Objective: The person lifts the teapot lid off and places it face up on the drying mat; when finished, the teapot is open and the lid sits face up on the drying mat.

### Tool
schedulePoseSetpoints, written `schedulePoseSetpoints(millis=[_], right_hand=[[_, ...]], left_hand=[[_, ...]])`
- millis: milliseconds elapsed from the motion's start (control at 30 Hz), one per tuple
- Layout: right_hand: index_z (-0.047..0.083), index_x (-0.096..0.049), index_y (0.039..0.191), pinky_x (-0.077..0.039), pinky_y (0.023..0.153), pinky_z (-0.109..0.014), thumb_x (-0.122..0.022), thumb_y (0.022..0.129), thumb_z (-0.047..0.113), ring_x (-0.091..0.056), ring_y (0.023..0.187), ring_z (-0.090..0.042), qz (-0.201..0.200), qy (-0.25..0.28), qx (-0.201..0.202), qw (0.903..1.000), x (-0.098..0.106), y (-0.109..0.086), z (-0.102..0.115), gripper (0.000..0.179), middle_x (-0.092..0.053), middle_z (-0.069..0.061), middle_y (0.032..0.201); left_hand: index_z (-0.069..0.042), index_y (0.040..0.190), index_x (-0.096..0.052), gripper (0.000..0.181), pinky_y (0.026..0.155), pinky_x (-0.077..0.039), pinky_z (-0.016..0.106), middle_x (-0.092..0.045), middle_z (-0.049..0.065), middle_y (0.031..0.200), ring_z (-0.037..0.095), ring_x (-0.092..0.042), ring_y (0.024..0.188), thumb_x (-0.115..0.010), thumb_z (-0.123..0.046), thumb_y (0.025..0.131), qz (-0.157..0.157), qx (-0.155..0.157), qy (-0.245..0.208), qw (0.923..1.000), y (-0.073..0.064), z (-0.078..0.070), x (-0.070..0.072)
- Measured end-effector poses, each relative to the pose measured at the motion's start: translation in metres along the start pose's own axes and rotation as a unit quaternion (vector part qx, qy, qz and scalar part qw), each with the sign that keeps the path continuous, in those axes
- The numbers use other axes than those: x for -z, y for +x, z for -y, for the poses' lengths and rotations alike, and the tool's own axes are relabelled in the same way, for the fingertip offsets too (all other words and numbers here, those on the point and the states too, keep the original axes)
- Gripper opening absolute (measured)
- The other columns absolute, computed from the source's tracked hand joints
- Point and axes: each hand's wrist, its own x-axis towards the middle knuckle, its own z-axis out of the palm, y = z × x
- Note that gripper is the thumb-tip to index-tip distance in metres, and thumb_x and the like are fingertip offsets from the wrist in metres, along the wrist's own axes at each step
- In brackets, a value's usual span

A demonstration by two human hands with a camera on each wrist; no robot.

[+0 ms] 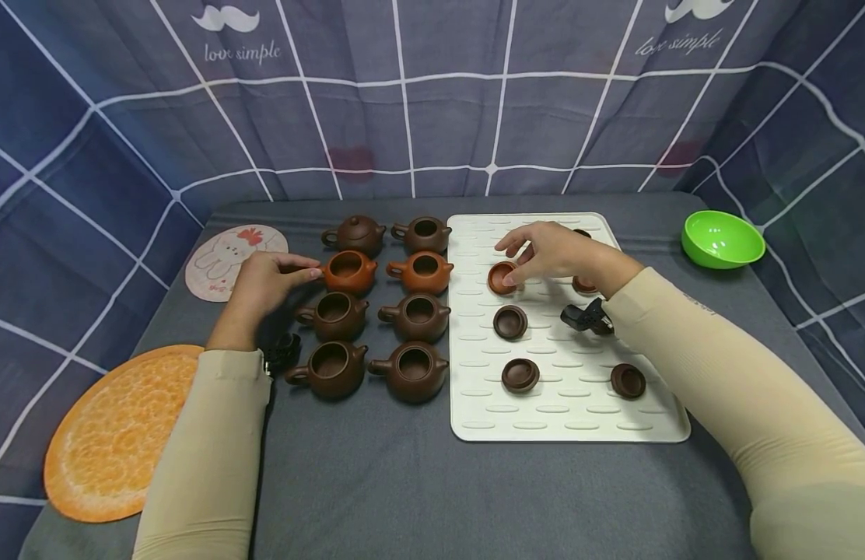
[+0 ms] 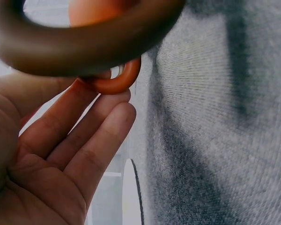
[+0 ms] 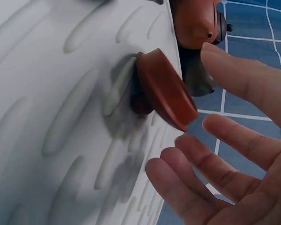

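My left hand (image 1: 260, 288) pinches the handle (image 2: 124, 79) of a lidless orange-brown teapot (image 1: 349, 272) between thumb and fingers. A dark teapot's handle (image 2: 84, 51) crosses the front of the left wrist view. Over the white mat, my right hand (image 1: 555, 253) has its thumb and fingers spread beside a small orange-brown lid (image 3: 164, 91). That lid lies tilted on its knob, hollow side up, with a gap to the fingertips in the right wrist view. A second orange-brown teapot (image 1: 420, 273) stands to the right of the one my left hand holds.
Several dark brown teapots stand in two columns; one (image 1: 355, 235) wears its lid. The white mat (image 1: 474, 426) bears more upturned lids, such as a dark one (image 1: 520, 375). A green bowl (image 1: 723, 239) sits right, a rabbit coaster (image 1: 222, 272) and orange round mat (image 1: 117, 435) left.
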Motion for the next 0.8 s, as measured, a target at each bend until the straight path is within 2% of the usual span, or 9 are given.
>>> schedulePoseSetpoints(millis=[300,533,800], right_hand=[[0.001,-0.066,0.139,-0.052,0.096,-0.047,-0.084,0.093,0.024,-0.067,0.113,-0.033,-0.016,-0.031,0.021,0.9992,0.000,0.011,0.012,0.055,-0.067,-0.019,0.129],[0.003,-0.065,0.141,-0.050,0.099,-0.048,-0.081,0.096,0.029,-0.065,0.119,-0.034,-0.003,-0.041,0.026,0.9988,-0.001,0.021,0.033,0.054,-0.065,-0.017,0.135],[0.003,-0.067,0.137,-0.051,0.098,-0.046,-0.080,0.097,0.027,-0.067,0.115,-0.033,0.002,-0.052,0.060,0.9968,-0.010,0.038,0.056,0.049,-0.066,-0.019,0.130]], left_hand=[[-0.003,0.122,-0.079,0.030,0.094,-0.049,0.055,-0.075,0.018,0.114,0.035,-0.065,0.108,-0.074,-0.026,0.103,0.001,-0.018,0.010,0.9998,0.000,-0.002,0.000],[-0.002,0.121,-0.079,0.029,0.092,-0.050,0.054,-0.076,0.017,0.110,0.035,-0.066,0.107,-0.074,-0.024,0.103,0.013,-0.040,0.027,0.9988,0.001,-0.003,0.004],[-0.003,0.124,-0.078,0.037,0.088,-0.050,0.053,-0.074,0.017,0.114,0.033,-0.066,0.105,-0.072,-0.033,0.104,0.023,-0.044,0.044,0.9978,0.000,-0.006,0.019]])
